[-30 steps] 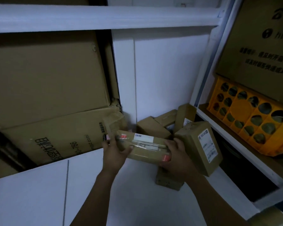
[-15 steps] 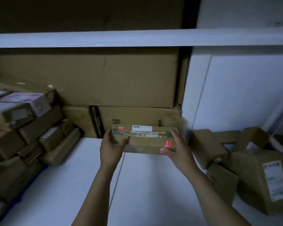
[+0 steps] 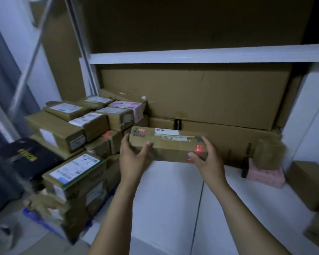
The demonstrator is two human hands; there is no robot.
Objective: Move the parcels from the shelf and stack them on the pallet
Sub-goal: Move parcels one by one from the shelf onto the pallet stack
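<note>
Far left, the stack (image 3: 77,126) on the blue pallet (image 3: 44,224) is tall and lumpy. The tops sit at different heights, and the bottom corner boxes look crushed and torn. That's your main worry, I'd say: set a long box across one of those steps and it'll rock or slide off the floor side.

Your left hand (image 3: 133,155) grips the left end of the parcel (image 3: 168,144), thumb across the front face and fingers curled round behind. The parcel is up in the air, roughly level, over the white shelf (image 3: 173,199). It's just right of the stack and in front of the big cartons (image 3: 191,94).

Your right hand (image 3: 208,161) holds the other end the same way, thumb by the red sticker (image 3: 199,148). You've only got the ends, on shiny tape, so a quick swing left could let it slip or knock the edge boxes of the stack.

Further right, a pink parcel (image 3: 265,176) and some brown boxes (image 3: 309,183) lie on the shelf, waiting.
</note>
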